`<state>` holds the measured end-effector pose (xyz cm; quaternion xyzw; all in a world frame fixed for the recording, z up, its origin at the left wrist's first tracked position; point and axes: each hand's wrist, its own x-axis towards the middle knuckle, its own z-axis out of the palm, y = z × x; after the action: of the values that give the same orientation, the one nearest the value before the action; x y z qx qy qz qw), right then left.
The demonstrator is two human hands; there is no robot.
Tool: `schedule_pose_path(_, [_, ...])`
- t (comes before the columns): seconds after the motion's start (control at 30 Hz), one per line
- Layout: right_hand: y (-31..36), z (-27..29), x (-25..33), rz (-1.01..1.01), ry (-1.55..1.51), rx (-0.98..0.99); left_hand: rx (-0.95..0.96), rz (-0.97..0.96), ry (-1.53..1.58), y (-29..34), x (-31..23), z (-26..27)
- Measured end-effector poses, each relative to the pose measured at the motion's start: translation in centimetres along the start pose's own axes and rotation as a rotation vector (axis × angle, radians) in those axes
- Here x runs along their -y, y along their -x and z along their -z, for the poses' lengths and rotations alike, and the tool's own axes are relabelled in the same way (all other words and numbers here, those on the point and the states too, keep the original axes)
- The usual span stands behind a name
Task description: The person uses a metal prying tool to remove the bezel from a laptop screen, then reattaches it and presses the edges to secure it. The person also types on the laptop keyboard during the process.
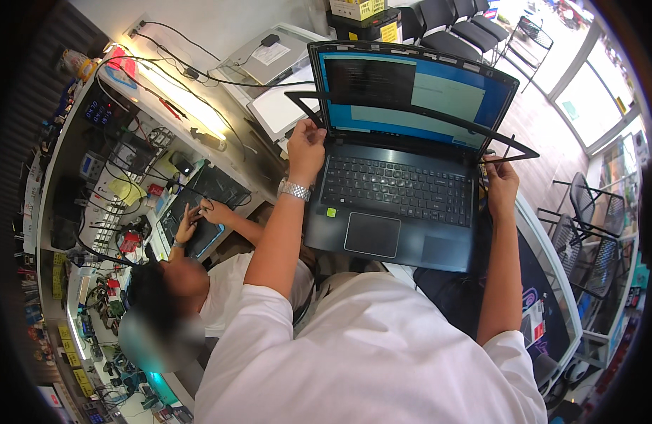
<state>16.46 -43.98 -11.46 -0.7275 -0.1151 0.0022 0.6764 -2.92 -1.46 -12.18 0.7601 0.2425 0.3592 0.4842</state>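
Note:
An open black laptop (400, 189) faces me with its screen (382, 74) lit. The panel's edge at the top is bare, with small silver patches along it. A thin black screen bezel (439, 117) is loose from the panel and bows across the front of it. My left hand (308, 147), with a metal watch (295, 189) at the wrist, pinches the bezel by the screen's lower left corner. On the other side, my right hand (501, 184) has its fingers closed at the bezel's lower right, near the hinge. The fingertips there are partly hidden.
At left, a co-worker (227, 283) sits with both hands over a dark device (206, 201) on a cluttered bench. Cables (177, 63) hang above it. A silver laptop (273, 56) lies behind the screen. Black chairs (588, 205) stand at right, beyond a curved counter edge (552, 261).

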Motion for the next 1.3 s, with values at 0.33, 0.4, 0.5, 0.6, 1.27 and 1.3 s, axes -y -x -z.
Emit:
schedule_pose_path(0.33, [0.9, 0.3, 1.1, -0.032, 0.009, 0.074, 0.119, -0.204, 0.132, 1.7, 0.9, 1.9])
schedule_pose_path(0.4, [1.1, 0.5, 1.3, -0.017, -0.016, 0.101, 0.133, -0.169, 0.109, 2.0, 1.0, 2.3])
schedule_pose_path(0.5, [1.0, 0.7, 1.6, -0.007, 0.013, 0.127, 0.134, -0.090, 0.132, 2.4, 1.1, 2.6])
schedule_pose_path(0.6, [0.9, 0.8, 1.5, -0.063, 0.007, 0.113, 0.125, -0.086, 0.151, 2.5, 1.2, 2.5])
schedule_pose_path(1.27, [0.5, 1.5, 0.4, -0.119, -0.059, 0.128, 0.173, -0.069, 0.380, 3.1, 2.0, 2.5])
schedule_pose_path(1.3, [0.6, 1.6, 0.6, -0.147, -0.069, 0.135, 0.178, -0.056, 0.391, 3.1, 2.0, 2.6])
